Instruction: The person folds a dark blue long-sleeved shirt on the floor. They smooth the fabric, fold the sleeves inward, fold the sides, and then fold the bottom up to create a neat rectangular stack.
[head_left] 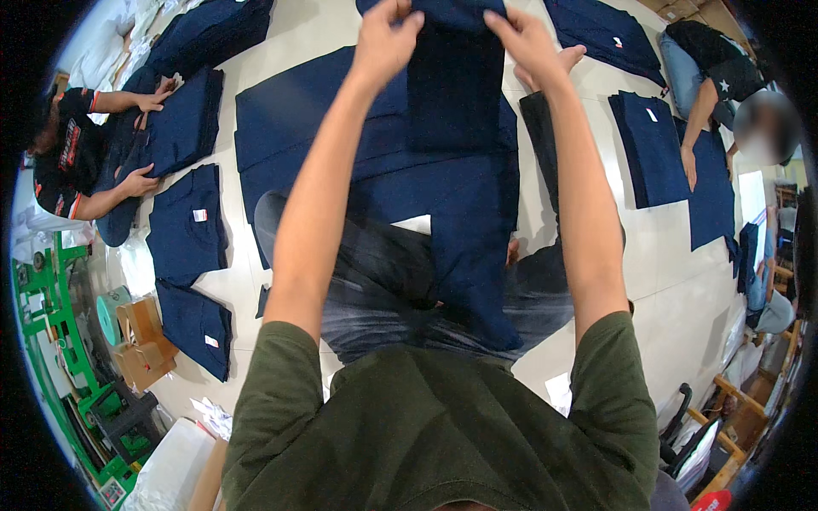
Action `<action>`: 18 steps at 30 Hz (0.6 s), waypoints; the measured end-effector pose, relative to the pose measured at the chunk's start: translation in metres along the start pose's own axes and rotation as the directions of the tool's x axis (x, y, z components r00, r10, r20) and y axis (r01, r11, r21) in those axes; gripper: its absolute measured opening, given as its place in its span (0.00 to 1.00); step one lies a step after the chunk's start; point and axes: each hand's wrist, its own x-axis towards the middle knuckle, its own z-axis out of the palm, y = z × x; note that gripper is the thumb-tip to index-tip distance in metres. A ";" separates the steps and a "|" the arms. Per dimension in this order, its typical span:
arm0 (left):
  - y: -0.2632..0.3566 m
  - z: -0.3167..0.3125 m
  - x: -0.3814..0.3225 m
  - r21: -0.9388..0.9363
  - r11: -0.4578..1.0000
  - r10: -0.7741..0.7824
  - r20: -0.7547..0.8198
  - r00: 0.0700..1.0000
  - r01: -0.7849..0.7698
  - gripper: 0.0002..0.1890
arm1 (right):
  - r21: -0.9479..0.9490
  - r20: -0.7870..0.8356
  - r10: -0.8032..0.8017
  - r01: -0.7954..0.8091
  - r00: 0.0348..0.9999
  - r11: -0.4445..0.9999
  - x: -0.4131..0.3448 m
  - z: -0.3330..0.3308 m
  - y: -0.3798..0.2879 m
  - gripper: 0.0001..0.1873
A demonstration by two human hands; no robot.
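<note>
At the top of the head view, my left hand (386, 41) and my right hand (527, 41) grip opposite sides of a dark navy garment (457, 89). Its far end runs out of the picture, and the fingertips are partly hidden by the cloth. The held cloth hangs over a wide pile of navy garments (294, 121) on the floor in front of my crossed legs. Another navy piece (473, 268) trails from the pile across my lap.
Folded navy shirts (185, 236) with white tags lie at left, near a person (70, 153) handling a navy stack (185, 128). At right, another person (709, 76) presses cloth beside a folded stack (655, 153). Cardboard boxes (144, 345) and a green metal frame (54, 338) stand lower left.
</note>
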 end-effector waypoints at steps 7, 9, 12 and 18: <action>0.038 -0.044 0.019 -0.399 0.915 -0.004 0.139 0.990 0.059 0.15 | -0.101 -0.067 -0.202 0.195 0.977 0.976 0.016 -0.050 -0.043 0.14; 0.041 -0.050 -0.034 -0.376 0.919 -0.044 0.197 0.980 0.117 0.10 | -0.121 0.021 -0.173 0.174 0.985 0.977 -0.031 -0.050 -0.029 0.15; 0.031 -0.034 -0.116 -0.215 0.943 -0.173 0.334 0.927 0.253 0.07 | -0.061 0.220 -0.034 0.049 0.975 0.997 -0.105 -0.028 0.006 0.13; -0.017 0.006 -0.231 -0.038 0.920 -0.264 0.674 0.690 0.390 0.11 | -0.197 0.556 0.383 -0.332 0.737 0.923 -0.202 0.016 0.068 0.11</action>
